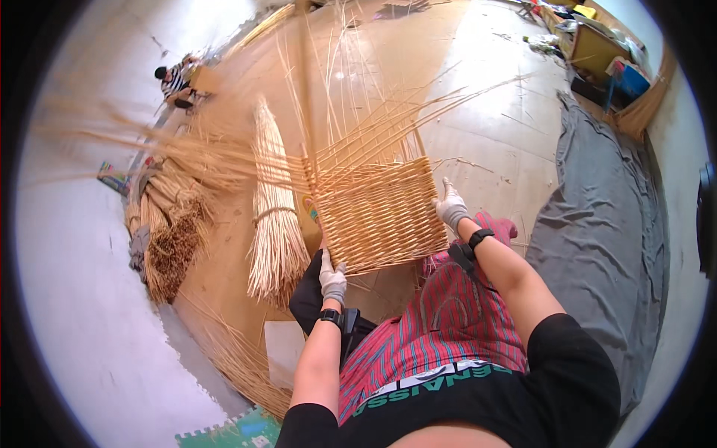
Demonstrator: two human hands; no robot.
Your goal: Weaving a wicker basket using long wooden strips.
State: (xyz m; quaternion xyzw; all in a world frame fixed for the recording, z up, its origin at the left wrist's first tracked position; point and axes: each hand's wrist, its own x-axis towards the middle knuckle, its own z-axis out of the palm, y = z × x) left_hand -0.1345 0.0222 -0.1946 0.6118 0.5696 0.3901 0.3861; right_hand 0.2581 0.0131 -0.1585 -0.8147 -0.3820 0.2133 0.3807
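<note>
A half-woven wicker basket [381, 216] is held up over my lap, one woven side facing me. Long loose willow rods stick out from its far and left sides, and those on the left are smeared by motion. My left hand [332, 278], in a pale glove, grips the basket's near left corner. Its fingertips are partly hidden by the weave. At the right edge my right hand [451, 206], gloved too, clasps the rim between thumb and fingers. A striped red cloth [448, 321] covers my lap beneath the basket.
A tied bundle of peeled rods [276, 224] lies left of the basket, with darker bundles [175, 246] beyond. Loose rods [239, 358] lie lower left. A grey cloth [597, 246] spreads along the right side. Far left, another person [176, 84] sits.
</note>
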